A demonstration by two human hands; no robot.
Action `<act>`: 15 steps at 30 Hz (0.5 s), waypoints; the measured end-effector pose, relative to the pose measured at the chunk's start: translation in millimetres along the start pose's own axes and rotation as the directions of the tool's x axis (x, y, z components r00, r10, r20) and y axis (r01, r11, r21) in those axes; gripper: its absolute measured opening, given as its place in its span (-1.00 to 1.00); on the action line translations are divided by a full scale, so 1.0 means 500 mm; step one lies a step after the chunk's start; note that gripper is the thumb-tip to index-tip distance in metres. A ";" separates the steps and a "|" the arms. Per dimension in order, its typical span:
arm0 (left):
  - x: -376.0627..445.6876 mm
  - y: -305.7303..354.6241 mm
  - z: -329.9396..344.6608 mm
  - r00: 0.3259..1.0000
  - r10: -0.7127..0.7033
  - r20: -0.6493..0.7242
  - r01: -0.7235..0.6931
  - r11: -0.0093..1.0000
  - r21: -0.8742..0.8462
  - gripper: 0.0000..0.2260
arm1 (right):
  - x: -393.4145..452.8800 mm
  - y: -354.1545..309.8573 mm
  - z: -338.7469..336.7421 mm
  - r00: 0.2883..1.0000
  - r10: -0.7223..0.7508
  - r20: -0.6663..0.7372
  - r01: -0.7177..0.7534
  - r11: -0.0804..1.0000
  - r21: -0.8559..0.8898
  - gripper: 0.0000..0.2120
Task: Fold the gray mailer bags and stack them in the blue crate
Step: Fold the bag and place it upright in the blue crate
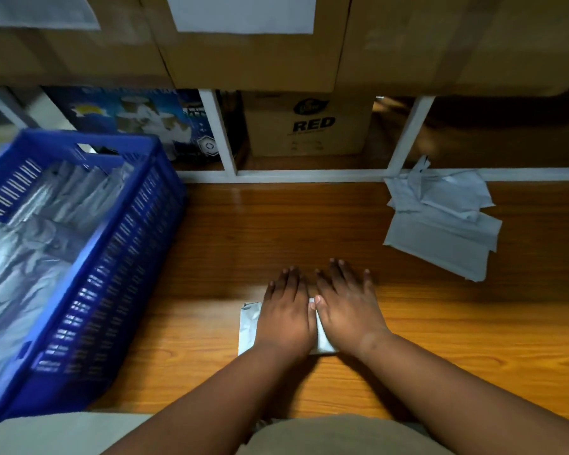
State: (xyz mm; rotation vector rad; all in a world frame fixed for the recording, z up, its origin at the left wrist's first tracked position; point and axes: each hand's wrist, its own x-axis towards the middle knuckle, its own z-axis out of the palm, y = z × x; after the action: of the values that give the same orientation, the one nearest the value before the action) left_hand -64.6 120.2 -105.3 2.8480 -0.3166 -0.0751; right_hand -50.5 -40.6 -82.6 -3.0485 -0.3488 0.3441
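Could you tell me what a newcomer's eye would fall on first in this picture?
Probably the left hand and right hand, pressed flat side by side on a folded gray mailer bag at the centre of the wooden floor. Next, the blue crate at left, already holding gray bags, and the loose pile of mailer bags at upper right.

Your arms: bare from wrist up past elbow, no sleeves in view. Left hand and right hand: no gloves, rings, watch or bands. Nails short, unpainted (thumbnail on right one shows plainest). Below forearms, khaki-beige garment across your lap, plain fabric, no print visible.
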 end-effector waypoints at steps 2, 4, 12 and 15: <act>-0.018 -0.026 -0.012 1.000 0.017 0.021 -0.018 0.999 0.030 -0.40 | -0.003 -0.005 -0.015 1.000 -0.015 -0.017 0.015 0.999 -0.032 -0.37; -0.040 -0.054 -0.018 1.000 0.006 0.021 -0.007 0.998 0.057 -0.38 | -0.006 -0.027 -0.023 0.998 -0.050 -0.036 0.049 0.998 -0.026 -0.37; -0.083 -0.104 -0.023 1.000 0.030 0.000 -0.030 0.998 0.047 -0.42 | -0.007 -0.104 0.021 0.990 -0.131 -0.048 0.129 0.991 -0.043 -0.41; -0.086 -0.104 -0.023 1.000 0.013 0.019 -0.014 0.997 0.071 -0.41 | -0.009 -0.110 0.016 0.993 -0.101 -0.054 0.098 0.994 -0.051 -0.41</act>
State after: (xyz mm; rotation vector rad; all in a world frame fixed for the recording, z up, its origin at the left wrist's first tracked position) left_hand -94.7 181.8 -107.6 2.9171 -0.3487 -0.0892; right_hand -68.3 12.1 -85.2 -3.0657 -0.5108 0.2473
